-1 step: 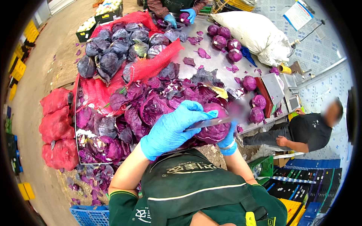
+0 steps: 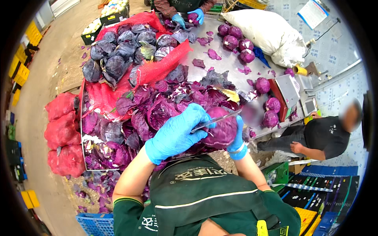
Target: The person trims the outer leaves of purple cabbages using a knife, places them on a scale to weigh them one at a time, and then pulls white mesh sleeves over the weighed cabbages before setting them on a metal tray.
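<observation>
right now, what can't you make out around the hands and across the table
All in the head view:
- Knife handle: mostly covered by the left hand.
- Underside of the held purple cabbage: hidden by its own bulk and the right hand.
- Co-worker opposite: head cut off by the top edge.
- White sack contents: hidden by its cloth.
- Round smudge beside the cabbage: too blurred to identify.

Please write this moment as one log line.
left hand: grips knife | right hand: cups red cabbage | knife: over red cabbage, contact unclear | around: loose leaves on metal table
</observation>
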Demonstrator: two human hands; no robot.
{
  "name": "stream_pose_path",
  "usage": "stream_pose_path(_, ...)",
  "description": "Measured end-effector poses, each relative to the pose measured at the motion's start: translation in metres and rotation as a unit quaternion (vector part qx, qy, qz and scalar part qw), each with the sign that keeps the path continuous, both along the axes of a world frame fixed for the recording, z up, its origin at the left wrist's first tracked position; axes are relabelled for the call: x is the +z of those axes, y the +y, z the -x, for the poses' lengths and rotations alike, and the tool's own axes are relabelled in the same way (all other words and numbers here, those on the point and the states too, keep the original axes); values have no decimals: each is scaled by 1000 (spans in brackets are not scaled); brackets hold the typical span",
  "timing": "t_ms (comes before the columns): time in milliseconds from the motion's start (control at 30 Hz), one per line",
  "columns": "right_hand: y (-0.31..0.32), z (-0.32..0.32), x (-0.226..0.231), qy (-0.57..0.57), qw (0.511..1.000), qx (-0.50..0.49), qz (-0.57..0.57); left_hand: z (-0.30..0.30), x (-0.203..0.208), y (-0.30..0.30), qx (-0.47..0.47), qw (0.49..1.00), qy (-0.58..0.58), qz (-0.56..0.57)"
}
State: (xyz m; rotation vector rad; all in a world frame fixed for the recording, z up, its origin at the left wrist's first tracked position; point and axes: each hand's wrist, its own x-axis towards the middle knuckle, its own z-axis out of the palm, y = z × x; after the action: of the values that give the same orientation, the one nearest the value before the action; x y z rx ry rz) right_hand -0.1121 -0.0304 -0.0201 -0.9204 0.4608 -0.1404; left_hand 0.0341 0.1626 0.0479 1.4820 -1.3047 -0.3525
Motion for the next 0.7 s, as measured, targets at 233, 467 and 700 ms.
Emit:
stream_pose_path(233,-28,-38,-3,-86,830,17,-551,7,-5,11,-83,956,231,-160)
stream_pose_path(467,-60,-57,8,-85,923,-18,-375,14,3,-69,234,972,-15,-30)
stream_pose_path(700,-75,-54,-4,-58,972,-88,-210,24,-31,-121,207,978,27,-24)
